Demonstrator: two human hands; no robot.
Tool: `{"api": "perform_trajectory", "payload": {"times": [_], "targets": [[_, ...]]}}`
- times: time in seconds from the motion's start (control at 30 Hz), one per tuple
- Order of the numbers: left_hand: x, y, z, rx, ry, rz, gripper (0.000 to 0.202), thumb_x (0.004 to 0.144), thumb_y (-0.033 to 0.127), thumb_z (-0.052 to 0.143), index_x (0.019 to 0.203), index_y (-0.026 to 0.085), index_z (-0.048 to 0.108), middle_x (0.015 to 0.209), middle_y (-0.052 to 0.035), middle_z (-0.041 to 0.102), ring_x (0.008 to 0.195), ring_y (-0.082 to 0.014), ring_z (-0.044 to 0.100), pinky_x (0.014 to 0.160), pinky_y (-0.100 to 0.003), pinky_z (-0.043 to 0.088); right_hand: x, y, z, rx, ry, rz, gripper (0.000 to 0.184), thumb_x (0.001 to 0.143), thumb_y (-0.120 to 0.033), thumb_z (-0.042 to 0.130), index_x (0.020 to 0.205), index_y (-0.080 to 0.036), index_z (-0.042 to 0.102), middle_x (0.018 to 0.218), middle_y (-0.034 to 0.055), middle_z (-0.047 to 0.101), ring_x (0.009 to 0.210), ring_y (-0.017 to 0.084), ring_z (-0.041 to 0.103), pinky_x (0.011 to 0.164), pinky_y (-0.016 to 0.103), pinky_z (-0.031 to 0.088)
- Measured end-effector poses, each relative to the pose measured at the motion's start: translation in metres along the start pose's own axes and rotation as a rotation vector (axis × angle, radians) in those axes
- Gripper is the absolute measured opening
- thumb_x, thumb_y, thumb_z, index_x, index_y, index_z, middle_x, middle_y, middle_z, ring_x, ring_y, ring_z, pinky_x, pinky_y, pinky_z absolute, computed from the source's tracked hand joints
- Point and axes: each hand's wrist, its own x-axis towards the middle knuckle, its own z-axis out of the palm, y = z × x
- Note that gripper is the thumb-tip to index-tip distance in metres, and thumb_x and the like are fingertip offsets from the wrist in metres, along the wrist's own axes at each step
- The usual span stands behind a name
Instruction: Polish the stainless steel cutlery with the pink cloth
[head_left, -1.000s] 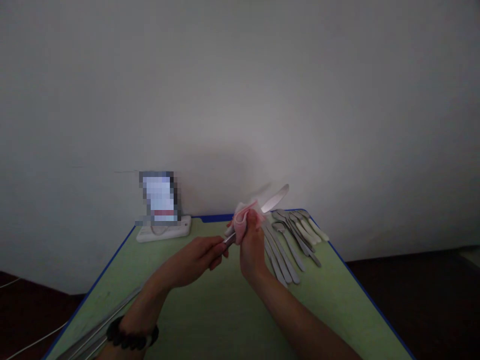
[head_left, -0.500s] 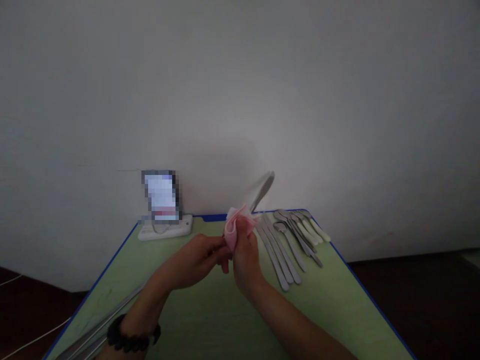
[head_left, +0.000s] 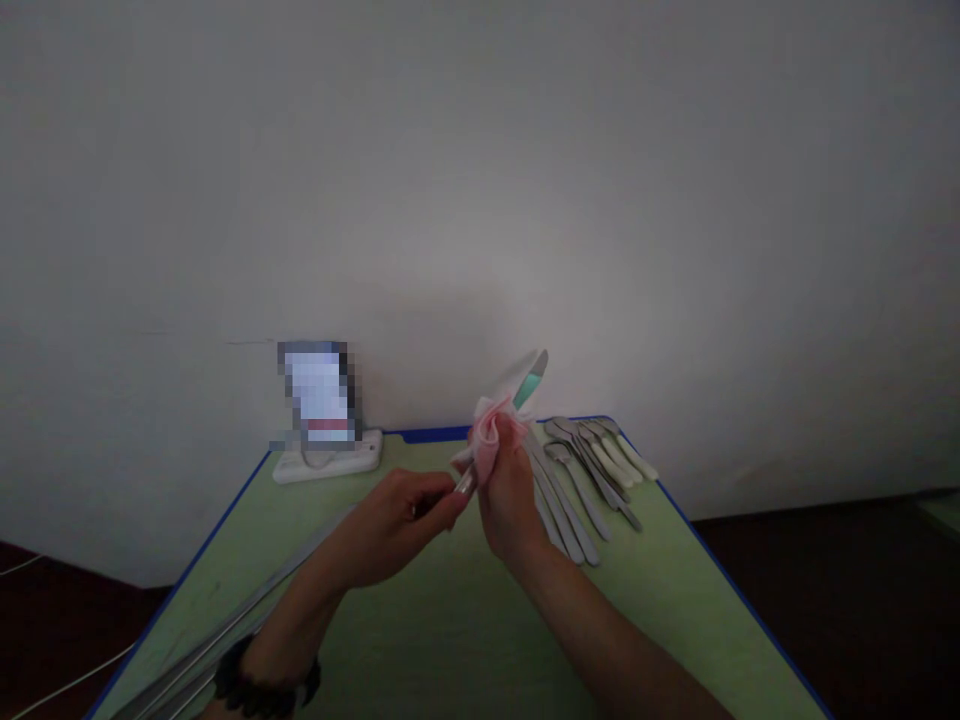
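Observation:
My left hand [head_left: 405, 525] is closed, its fingertips pinching the metal handle of a table knife [head_left: 533, 380]. The blade slants up and to the right, showing a greenish reflection. A pink-and-white cloth [head_left: 489, 440] is bunched around the middle of the knife, and my right hand [head_left: 510, 495] grips it there, thumb on top. The cloth hides the knife's middle part. Just right of my right hand, several knives [head_left: 568, 510] lie side by side on the table.
Spoons [head_left: 576, 485] and white-handled cutlery [head_left: 615, 460] lie at the back right of the green table [head_left: 420, 650]. A blurred phone [head_left: 324, 395] leans upright on a white block [head_left: 330, 462] at the back left. Long metal sticks [head_left: 217, 635] lie by my left forearm. A wall stands behind.
My right hand and the cloth have slid up and right along the knife, away from my left hand. More of the handle now shows between the hands, and the blade has turned, catching green.

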Motion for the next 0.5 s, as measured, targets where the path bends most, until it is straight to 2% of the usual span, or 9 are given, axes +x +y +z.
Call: {"api": "perform_trajectory", "payload": {"times": [0.13, 0.23, 0.3, 0.4, 0.5], "targets": [[-0.010, 0.010, -0.005, 0.057, -0.086, -0.045, 0.037, 0.089, 0.039, 0.041, 0.058, 0.017, 0.043, 0.054, 0.0063, 0.034, 0.051, -0.0083, 0.033, 0.049, -0.021, 0.025, 0.022, -0.014, -0.012, 0.102, 0.129, -0.051, 0.028, 0.076, -0.047, 0.054, 0.082, -0.020, 0.054, 0.066, -0.0053, 0.054, 0.058, 0.010, 0.050, 0.059, 0.024, 0.045], [-0.008, 0.013, 0.002, -0.031, -0.157, -0.106, 0.030, 0.091, 0.036, 0.036, 0.072, 0.018, 0.051, 0.058, 0.0053, 0.045, 0.053, -0.0092, 0.041, 0.052, -0.021, 0.031, 0.025, -0.012, -0.014, 0.123, 0.202, -0.036, 0.028, 0.076, -0.047, 0.053, 0.082, -0.020, 0.054, 0.068, -0.0045, 0.054, 0.061, 0.010, 0.051, 0.061, 0.024, 0.045], [-0.003, 0.012, 0.011, -0.170, -0.180, -0.142, 0.030, 0.093, 0.035, 0.028, 0.082, 0.018, 0.050, 0.061, 0.0048, 0.047, 0.054, -0.0098, 0.043, 0.052, -0.021, 0.034, 0.019, -0.004, -0.011, 0.079, 0.192, 0.000, 0.031, 0.078, -0.050, 0.051, 0.080, -0.020, 0.054, 0.065, -0.0046, 0.053, 0.058, 0.011, 0.049, 0.056, 0.023, 0.044], [0.006, 0.003, 0.023, -0.311, -0.071, -0.172, 0.032, 0.094, 0.041, 0.024, 0.078, 0.020, 0.043, 0.060, 0.0059, 0.041, 0.051, -0.0097, 0.038, 0.050, -0.021, 0.034, 0.006, 0.008, -0.005, -0.037, 0.078, 0.025, 0.036, 0.079, -0.055, 0.047, 0.076, -0.020, 0.053, 0.058, -0.0049, 0.049, 0.051, 0.011, 0.045, 0.048, 0.022, 0.038], [0.010, -0.004, 0.025, -0.291, 0.035, -0.194, 0.034, 0.094, 0.044, 0.024, 0.075, 0.020, 0.041, 0.058, 0.0063, 0.038, 0.052, -0.0104, 0.037, 0.050, -0.022, 0.032, -0.001, 0.012, -0.003, -0.138, -0.027, -0.032, 0.037, 0.079, -0.055, 0.048, 0.071, -0.019, 0.052, 0.056, -0.0043, 0.048, 0.051, 0.011, 0.044, 0.050, 0.023, 0.037]]}}
